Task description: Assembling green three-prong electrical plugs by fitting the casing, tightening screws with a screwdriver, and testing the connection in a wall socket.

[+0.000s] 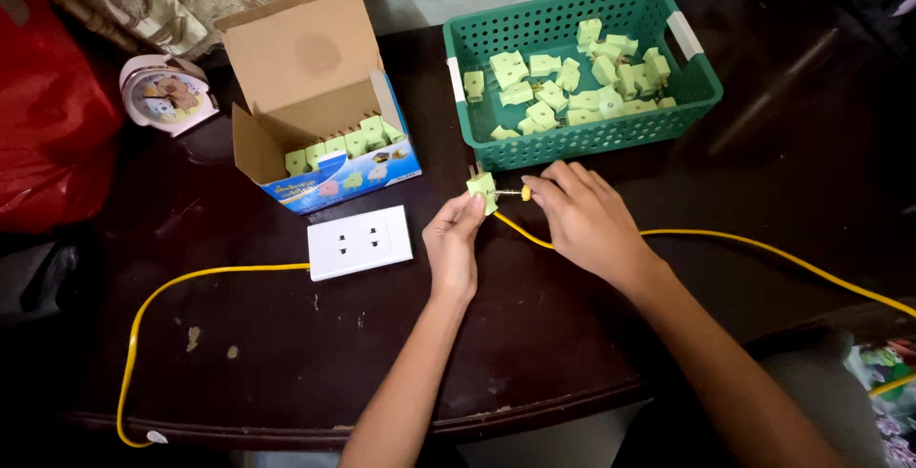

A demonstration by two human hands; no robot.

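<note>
My left hand (452,239) pinches a pale green plug adapter (482,187) just in front of the green basket (582,139). My right hand (584,217) holds a small screwdriver with a yellow handle (524,193), its metal tip pointing left into the adapter. Both hands hover above the dark table, over a yellow cable (763,250) that runs under my right wrist.
The green basket holds several more green adapters (572,82). An open cardboard box (315,96) with a row of adapters stands at the left. A white socket plate (360,242) with a yellow cord (172,287) lies near it. A small clock (164,94) and a red bag (48,115) are far left.
</note>
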